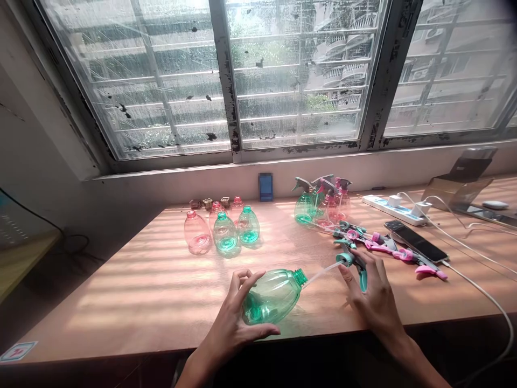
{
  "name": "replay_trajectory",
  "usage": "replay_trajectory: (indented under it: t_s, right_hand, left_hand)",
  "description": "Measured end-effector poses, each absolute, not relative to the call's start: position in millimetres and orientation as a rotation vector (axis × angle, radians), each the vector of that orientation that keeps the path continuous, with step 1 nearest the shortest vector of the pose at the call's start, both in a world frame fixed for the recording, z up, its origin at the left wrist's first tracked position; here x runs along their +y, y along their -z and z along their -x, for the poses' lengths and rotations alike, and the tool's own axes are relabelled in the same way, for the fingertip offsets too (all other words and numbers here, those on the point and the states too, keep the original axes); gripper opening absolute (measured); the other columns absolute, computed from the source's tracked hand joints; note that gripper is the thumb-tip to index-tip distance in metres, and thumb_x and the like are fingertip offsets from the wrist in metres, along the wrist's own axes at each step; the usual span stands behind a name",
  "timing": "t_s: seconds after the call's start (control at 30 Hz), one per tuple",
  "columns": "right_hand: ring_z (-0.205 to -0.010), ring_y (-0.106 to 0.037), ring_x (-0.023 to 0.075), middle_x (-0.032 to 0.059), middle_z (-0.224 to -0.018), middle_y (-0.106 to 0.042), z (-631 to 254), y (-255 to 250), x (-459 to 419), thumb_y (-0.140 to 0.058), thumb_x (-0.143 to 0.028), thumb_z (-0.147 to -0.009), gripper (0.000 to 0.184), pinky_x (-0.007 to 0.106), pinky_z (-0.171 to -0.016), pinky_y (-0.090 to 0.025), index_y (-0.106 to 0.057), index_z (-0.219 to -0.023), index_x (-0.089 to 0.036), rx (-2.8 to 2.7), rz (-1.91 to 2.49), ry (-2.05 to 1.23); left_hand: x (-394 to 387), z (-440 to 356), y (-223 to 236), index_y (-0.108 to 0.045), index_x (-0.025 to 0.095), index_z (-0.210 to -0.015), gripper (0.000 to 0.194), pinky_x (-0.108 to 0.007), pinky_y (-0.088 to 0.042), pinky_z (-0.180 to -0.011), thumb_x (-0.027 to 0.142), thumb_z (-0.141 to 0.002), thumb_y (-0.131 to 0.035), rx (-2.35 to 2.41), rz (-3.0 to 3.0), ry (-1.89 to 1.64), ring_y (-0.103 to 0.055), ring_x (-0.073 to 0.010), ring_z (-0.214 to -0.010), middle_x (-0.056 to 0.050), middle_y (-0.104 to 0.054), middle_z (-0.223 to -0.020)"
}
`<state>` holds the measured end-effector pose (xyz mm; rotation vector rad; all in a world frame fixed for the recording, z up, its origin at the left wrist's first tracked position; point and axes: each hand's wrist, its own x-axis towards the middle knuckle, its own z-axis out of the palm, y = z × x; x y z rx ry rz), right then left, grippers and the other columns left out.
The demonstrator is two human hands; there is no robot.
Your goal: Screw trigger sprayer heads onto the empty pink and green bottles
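My left hand [238, 310] is wrapped round a green transparent bottle [274, 296], tilted on its side with its threaded neck facing right. In my right hand [374, 293] is a teal and grey spray nozzle [355, 264], gripped by its head. Its clear dip tube [323, 273] slants down to the left, and the tube's end is at the bottle's neck; whether it has entered the opening I cannot tell. Just beyond my right hand lies a row of loose pink and teal spray nozzles [375, 242].
Open pink bottles [196, 231] and green bottles [225, 234] stand at the back left. Assembled spray bottles [304, 207] are grouped near the wall. A phone [416, 241], a power strip [393, 209] and white cables occupy the right. The wooden table's front edge runs beneath my hands.
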<state>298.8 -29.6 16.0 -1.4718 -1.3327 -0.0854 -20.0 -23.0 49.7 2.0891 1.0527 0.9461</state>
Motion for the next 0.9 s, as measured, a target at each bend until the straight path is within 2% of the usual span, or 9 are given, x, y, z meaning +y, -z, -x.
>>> replay_trajectory:
  t_s: [0.13, 0.33, 0.53, 0.63, 0.7, 0.77, 0.83, 0.9]
  right_hand:
    - [-0.131, -0.049, 0.0377, 0.0150, -0.129, -0.051, -299.8, -15.7, -28.5, -0.054, -0.045, -0.097, 0.044, 0.055, -0.110, -0.042, -0.053, -0.134, -0.022, -1.235, 1.481, 0.078]
    - [-0.135, -0.045, 0.0366, 0.0144, -0.133, -0.047, -293.4, -20.7, -32.6, -0.054, -0.040, -0.099, 0.041, 0.057, -0.114, -0.038, -0.051, -0.137, -0.024, -1.428, 1.359, 0.133]
    - [-0.135, -0.047, 0.0364, 0.0119, -0.144, -0.043, -278.7, -17.6, -47.9, -0.057, -0.038, -0.097, 0.047, 0.055, -0.107, -0.048, -0.046, -0.142, -0.032, -1.642, 1.041, -0.391]
    - [-0.129, -0.053, 0.0331, 0.0093, -0.145, -0.044, -271.1, -11.9, -45.9, -0.060, -0.041, -0.096, 0.048, 0.052, -0.100, -0.054, -0.044, -0.142, -0.038, -1.482, 0.916, -0.699]
    - [-0.114, -0.062, 0.0291, 0.0076, -0.135, -0.054, -269.3, -10.6, -41.1, -0.066, -0.043, -0.093, 0.054, 0.048, -0.092, -0.058, -0.044, -0.142, -0.038, -1.307, 0.875, -0.868]
    - [-0.091, -0.067, 0.0245, 0.0059, -0.113, -0.064, -271.3, -11.2, -36.3, -0.071, -0.044, -0.090, 0.054, 0.042, -0.080, -0.059, -0.051, -0.139, -0.032, -1.229, 0.883, -1.023]
    - [-0.074, -0.064, 0.0206, 0.0037, -0.089, -0.067, -275.8, -12.8, -33.5, -0.072, -0.047, -0.089, 0.046, 0.035, -0.071, -0.056, -0.064, -0.126, -0.022, -1.248, 0.926, -1.148]
    - [-0.073, -0.062, 0.0202, 0.0037, -0.079, -0.067, -280.3, -15.0, -33.5, -0.070, -0.050, -0.090, 0.037, 0.032, -0.069, -0.052, -0.073, -0.106, -0.017, -1.311, 0.966, -1.234]
  left_hand:
    - [-23.9, 19.0, -51.3, -0.051, 0.043, -0.143, 0.088, -0.046, -0.041, -0.114, 0.048, -0.065, -0.092, 1.068, -2.085, -0.943, -0.045, -0.0329, -0.133, -0.005, -0.042, -0.132]
    - [-24.1, 18.9, -51.9, -0.051, 0.043, -0.143, 0.089, -0.047, -0.039, -0.116, 0.044, -0.065, -0.093, 1.067, -2.087, -0.940, -0.044, -0.0330, -0.135, -0.005, -0.042, -0.134]
    - [-24.8, 16.7, -53.9, -0.050, 0.042, -0.144, 0.091, -0.050, -0.039, -0.116, 0.045, -0.064, -0.094, 1.083, -2.097, -0.948, -0.041, -0.0355, -0.138, -0.006, -0.042, -0.135]
    - [-24.0, 12.3, -53.1, -0.051, 0.040, -0.143, 0.089, -0.051, -0.039, -0.116, 0.045, -0.065, -0.093, 1.080, -2.117, -0.952, -0.041, -0.0358, -0.139, -0.007, -0.044, -0.134]
    - [-22.9, 8.3, -51.1, -0.047, 0.038, -0.146, 0.094, -0.052, -0.038, -0.116, 0.044, -0.065, -0.093, 1.085, -2.100, -0.964, -0.044, -0.0366, -0.136, -0.008, -0.045, -0.135]
    - [-21.3, 4.7, -48.5, -0.040, 0.034, -0.150, 0.101, -0.053, -0.037, -0.117, 0.042, -0.064, -0.094, 1.096, -2.043, -0.980, -0.045, -0.0370, -0.136, -0.011, -0.045, -0.139]
    - [-19.2, 2.4, -46.2, -0.038, 0.031, -0.151, 0.101, -0.053, -0.035, -0.118, 0.040, -0.066, -0.092, 1.106, -1.956, -0.998, -0.042, -0.0371, -0.140, -0.012, -0.044, -0.144]
    - [-17.1, 1.8, -45.2, -0.038, 0.030, -0.150, 0.096, -0.053, -0.033, -0.120, 0.038, -0.070, -0.089, 1.093, -1.858, -0.988, -0.039, -0.0367, -0.144, -0.012, -0.043, -0.151]
